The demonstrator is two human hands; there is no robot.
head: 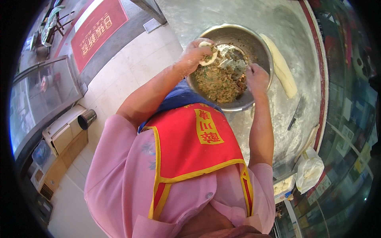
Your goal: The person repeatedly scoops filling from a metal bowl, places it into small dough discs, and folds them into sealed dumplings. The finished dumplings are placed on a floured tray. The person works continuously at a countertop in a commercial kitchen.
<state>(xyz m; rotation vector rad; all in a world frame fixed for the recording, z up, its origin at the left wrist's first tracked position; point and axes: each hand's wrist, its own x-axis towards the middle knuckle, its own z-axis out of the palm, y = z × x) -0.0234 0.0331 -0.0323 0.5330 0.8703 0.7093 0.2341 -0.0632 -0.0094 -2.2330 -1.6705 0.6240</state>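
Observation:
My left hand (193, 55), dusted with flour, holds a round dough wrapper (210, 61) with some filling on it, over the left side of a steel mixing bowl (262, 38). In the bowl lies a minced filling (218, 86) with green bits, heaped towards me. Bare shiny metal shows at the bowl's far middle. My right hand (257, 78) is over the bowl's right side with its fingers curled. Whether a small tool is in that hand is hidden by the fingers.
Right of the bowl a long dough roll (279, 65) lies on the floured metal worktop (279, 119). A knife (296, 113) rests nearer me. At lower right are a tray of dough pieces (282, 186) and a plastic bag (309, 171). A glass-panelled cabinet (49, 84) stands at left.

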